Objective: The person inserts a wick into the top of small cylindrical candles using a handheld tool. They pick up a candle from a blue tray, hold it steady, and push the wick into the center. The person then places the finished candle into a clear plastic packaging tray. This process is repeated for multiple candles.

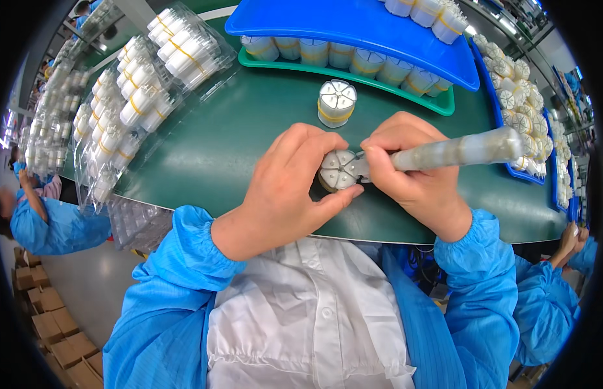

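My left hand (pixel 285 181) is closed around a round white part (pixel 339 170) split into wedge-shaped segments, thumb and fingers on its sides. In my right hand (pixel 415 172) is a hand tool (pixel 460 150) with a long, thick, grey-white handle that looks tape-wrapped and points to the right. The tool's narrow metal end meets the right edge of the round part; my fingers partly hide the contact. Just beyond my hands, a similar round cluster (pixel 337 102) stands upright on the green table, a yellow band around it.
A blue tray (pixel 340 19) sits stacked over a green tray (pixel 444 104) holding banded clusters. Clear plastic trays (pixel 136 91) of white parts lie at left. Another blue tray (pixel 525 174) at right holds more clusters. Co-workers in blue (pixel 58 223) are at both sides.
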